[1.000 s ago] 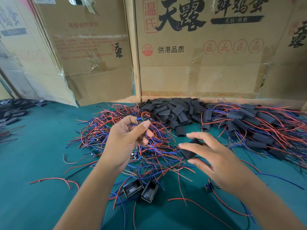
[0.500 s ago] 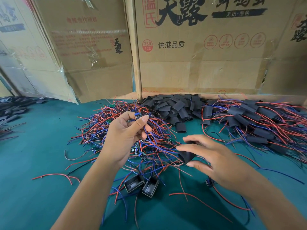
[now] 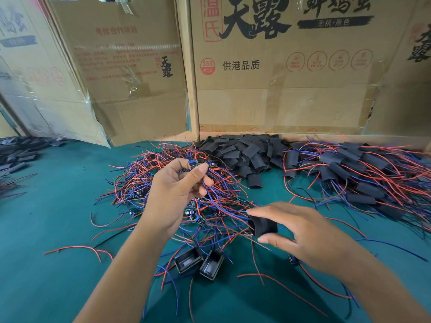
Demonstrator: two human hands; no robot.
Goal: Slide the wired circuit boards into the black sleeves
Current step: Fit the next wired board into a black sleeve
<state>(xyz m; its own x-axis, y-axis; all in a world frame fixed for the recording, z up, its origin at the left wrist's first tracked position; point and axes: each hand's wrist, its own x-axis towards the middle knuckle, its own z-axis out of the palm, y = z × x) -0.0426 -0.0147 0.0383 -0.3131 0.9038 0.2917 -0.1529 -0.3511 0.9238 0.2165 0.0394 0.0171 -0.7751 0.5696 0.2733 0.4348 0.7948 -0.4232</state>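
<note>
My left hand (image 3: 173, 194) pinches a small wired circuit board (image 3: 193, 163) between thumb and forefinger, raised above the tangled pile of red and blue wired boards (image 3: 163, 183); its wires trail down through my fingers. My right hand (image 3: 300, 231) holds a black sleeve (image 3: 263, 226) between forefinger and thumb, its open end turned left toward the board. A gap separates board and sleeve. A heap of empty black sleeves (image 3: 242, 152) lies at the back centre.
Sleeved boards with red and blue wires (image 3: 359, 176) are piled at the right. Two black open housings (image 3: 200, 261) lie near me on the green table (image 3: 46, 229). Cardboard boxes (image 3: 279, 66) wall the back. More black sleeves (image 3: 16, 155) sit far left.
My right hand has dropped lower and nearer with the sleeve, turning its opening toward the left. My left hand keeps the board pinched in about the same place.
</note>
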